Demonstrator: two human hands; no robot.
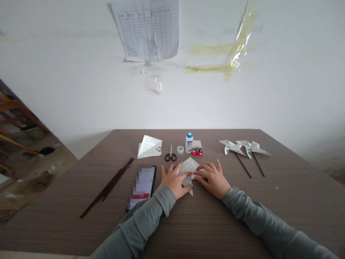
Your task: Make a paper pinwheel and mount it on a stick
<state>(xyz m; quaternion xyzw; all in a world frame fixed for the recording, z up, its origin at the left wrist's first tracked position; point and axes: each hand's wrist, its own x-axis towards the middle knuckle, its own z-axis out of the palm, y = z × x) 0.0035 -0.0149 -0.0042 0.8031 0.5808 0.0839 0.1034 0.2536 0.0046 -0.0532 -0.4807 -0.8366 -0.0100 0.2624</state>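
Observation:
A small sheet of printed paper (189, 166), partly folded, lies on the table between my hands, and one corner points toward me. My left hand (174, 179) rests over its left side, with fingers spread and the index finger and thumb reaching across the sheet. On the other side, my right hand (212, 178) has its index finger and thumb close together at the paper's middle, pinching a folded part. My fingers hide much of the sheet. Just beyond are scissors (170, 155) with black handles, a small clear cup (180, 149), and a white bottle (189, 143) with a blue cap.
A small red box (197, 151) of metal pieces stands beside the bottle. Folded printed papers (149, 146) lie back left. Dark sticks (109, 186) and a phone (142, 187) are at left. Two paper pinwheels (232, 147) on sticks lie at right. Behind the brown table (205, 230) rises a wall.

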